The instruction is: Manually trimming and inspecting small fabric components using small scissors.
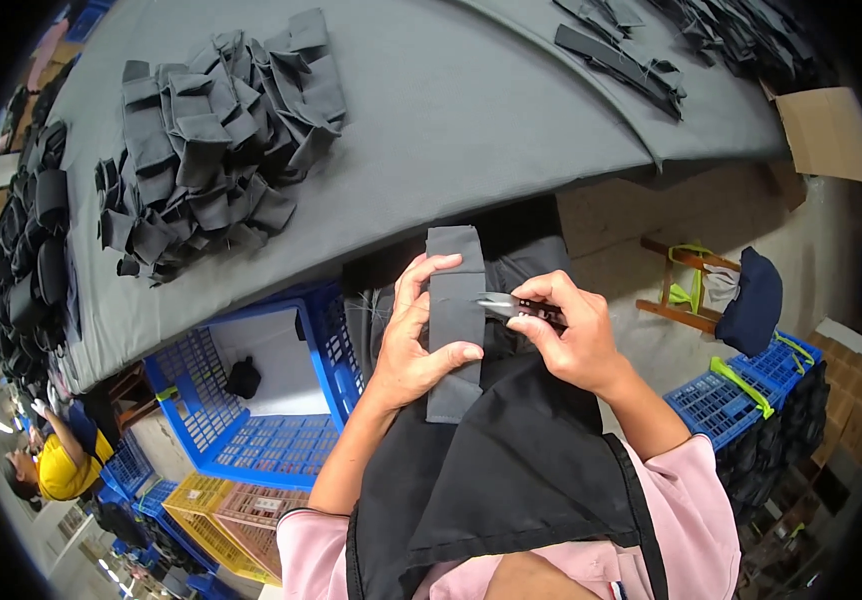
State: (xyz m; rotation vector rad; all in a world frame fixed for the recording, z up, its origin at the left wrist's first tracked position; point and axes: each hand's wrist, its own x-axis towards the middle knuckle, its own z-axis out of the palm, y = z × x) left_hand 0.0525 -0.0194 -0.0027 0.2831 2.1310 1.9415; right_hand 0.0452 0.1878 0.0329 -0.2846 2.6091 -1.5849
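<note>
A flat grey fabric strip [456, 325] lies lengthwise over my lap, in front of the black apron [521, 450]. My left hand [421, 335] grips it, fingers at its left edge and thumb across its front. My right hand [566, 330] is closed around small thread snips [526, 306] with a dark handle. Their metal tip meets the strip's right edge, near a seam across it. Loose threads hang to the left of my left hand. Whether the blades are apart or together is too small to tell.
On the grey-covered table [431, 130] lies a heap of grey fabric pieces [216, 140], with more dark strips [621, 65] at the far right. A blue crate [251, 450] stands left of me. A wooden stool [676, 290] and another blue crate [741, 390] are at right.
</note>
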